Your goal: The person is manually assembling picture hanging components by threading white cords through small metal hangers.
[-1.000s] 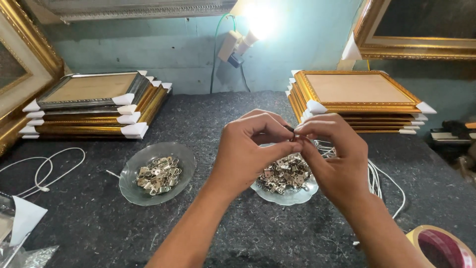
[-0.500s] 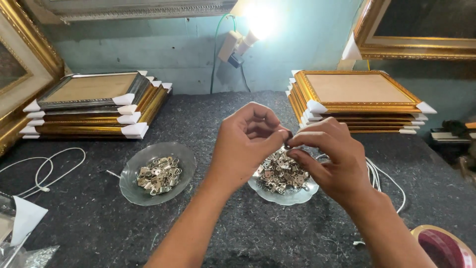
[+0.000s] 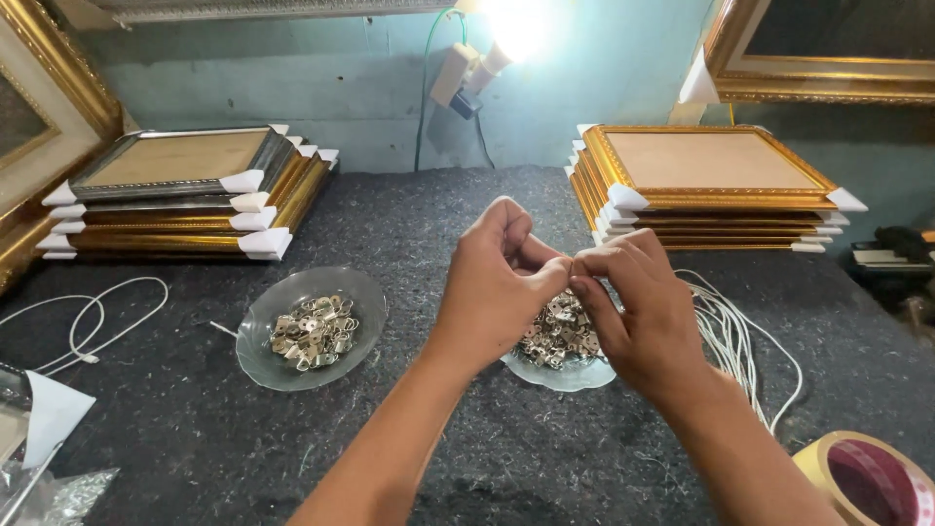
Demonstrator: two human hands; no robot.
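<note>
Dark felt worktop (image 3: 438, 224) carries two glass dishes of metal hangers, two frame stacks. Left hand (image 3: 497, 282) and right hand (image 3: 633, 302) meet fingertips, pinching something too small to identify, directly above the right dish (image 3: 560, 372); left dish (image 3: 312, 326) stands apart.

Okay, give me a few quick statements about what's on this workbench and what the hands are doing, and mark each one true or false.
1. Both hands meet fingertip to fingertip above a glass dish of small metal hangers. True: the left hand and right hand pinch together over the right dish.
2. There is only one dish. False: a second dish lies to the left.
3. Gold picture frames are stacked on both sides. True: the left stack and right stack.
4. White cord lies only on the left. False: cord also lies right of the hands.
</note>
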